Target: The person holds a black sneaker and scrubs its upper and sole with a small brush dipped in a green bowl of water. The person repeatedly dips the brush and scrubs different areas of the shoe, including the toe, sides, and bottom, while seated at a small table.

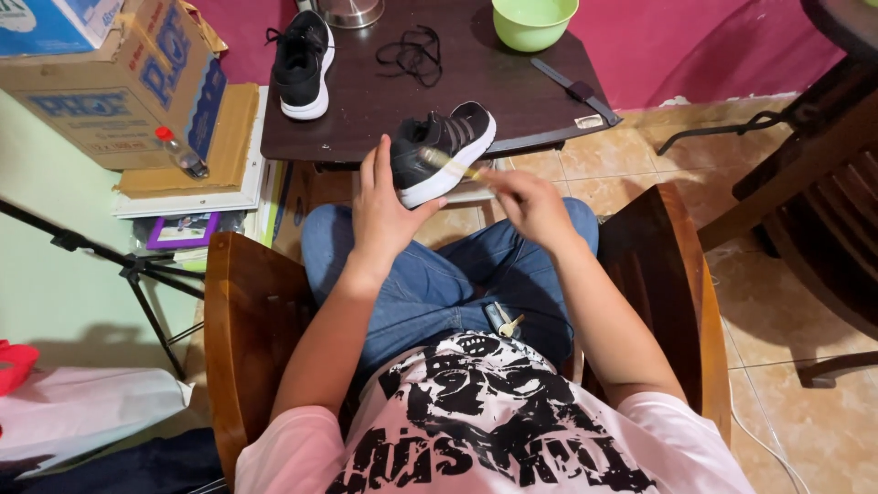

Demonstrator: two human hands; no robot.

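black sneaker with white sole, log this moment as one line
left hand: holds black sneaker with white sole | right hand: blurred thin yellowish tool at sneaker | spot: dark wooden table edge

We see a bright, even room light. Soft shadows fall under the bench (549, 137) and the chair. The right hand (530, 206) looks blurry from moving. The edges bend a little, like a wide lens.

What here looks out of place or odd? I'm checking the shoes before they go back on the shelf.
The shoe held by the left hand shows no laces, and a loose black lace lies tangled on the table. The right hand holds a blurred thin tool.
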